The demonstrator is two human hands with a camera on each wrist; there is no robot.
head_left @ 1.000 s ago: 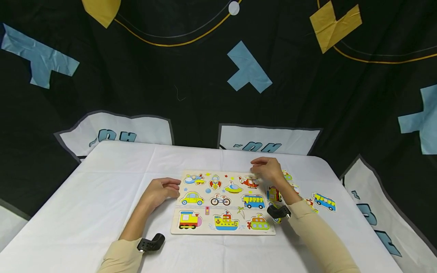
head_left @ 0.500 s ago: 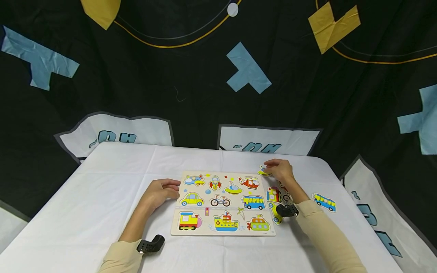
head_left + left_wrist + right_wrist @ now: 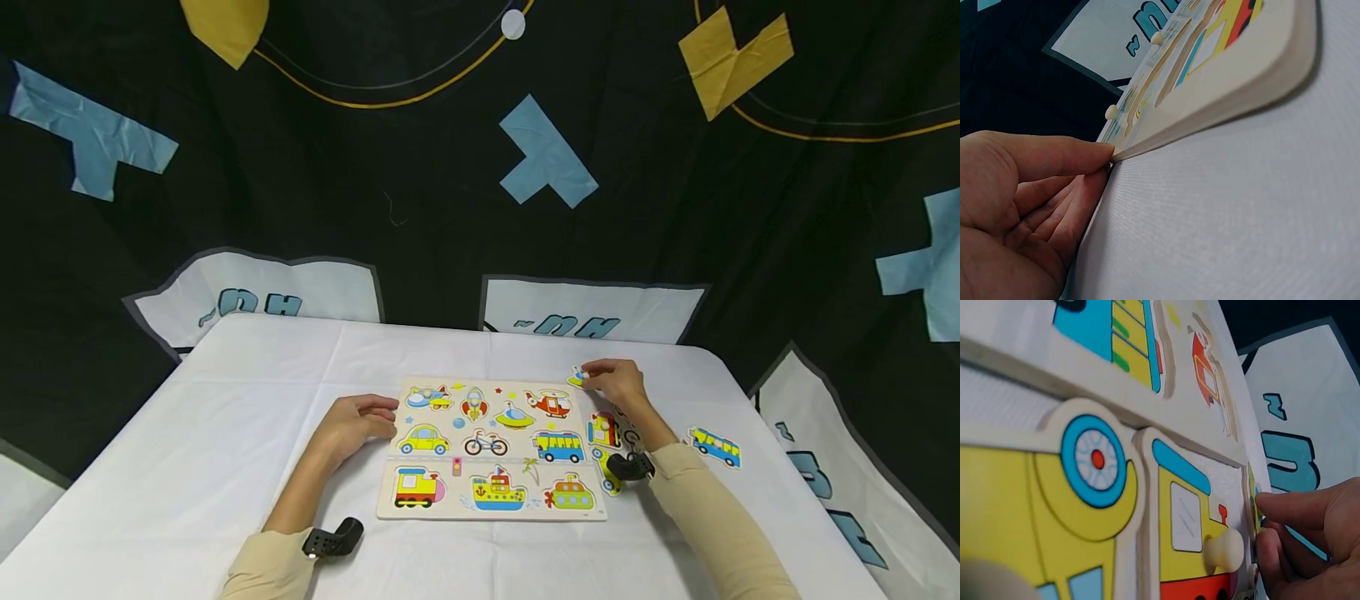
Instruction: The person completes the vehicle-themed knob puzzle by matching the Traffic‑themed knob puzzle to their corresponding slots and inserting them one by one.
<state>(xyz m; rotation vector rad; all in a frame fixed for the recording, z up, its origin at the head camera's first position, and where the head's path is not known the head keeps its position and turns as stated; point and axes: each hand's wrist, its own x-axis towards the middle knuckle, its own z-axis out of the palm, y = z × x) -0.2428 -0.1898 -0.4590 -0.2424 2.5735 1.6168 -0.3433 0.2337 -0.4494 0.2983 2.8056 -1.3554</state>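
A wooden puzzle board [image 3: 468, 457] with colourful vehicle pictures lies on the white table. My left hand [image 3: 358, 427] rests at its left edge; in the left wrist view the thumb tip touches the board's edge, other fingers bent below it. Beyond the board's top right corner, my right hand [image 3: 617, 383] pinches a flying saucer puzzle piece [image 3: 577, 377] between thumb and fingers, partly hidden by them. Close to the board's right edge lie a train piece [image 3: 1175, 515] with a round knob, a yellow car piece [image 3: 1085, 519] and a bicycle piece [image 3: 632, 435], partly under the right forearm.
A bus piece [image 3: 715, 447] lies farther right on the white tablecloth [image 3: 247, 400]. Black wristbands [image 3: 333, 537] sit over the beige sleeves. Behind the table hangs a black curtain [image 3: 375, 192] with blue and yellow shapes.
My right hand has moved right from over the board's top right corner to the flying saucer piece, then slightly down. The left hand stays at the board's edge.
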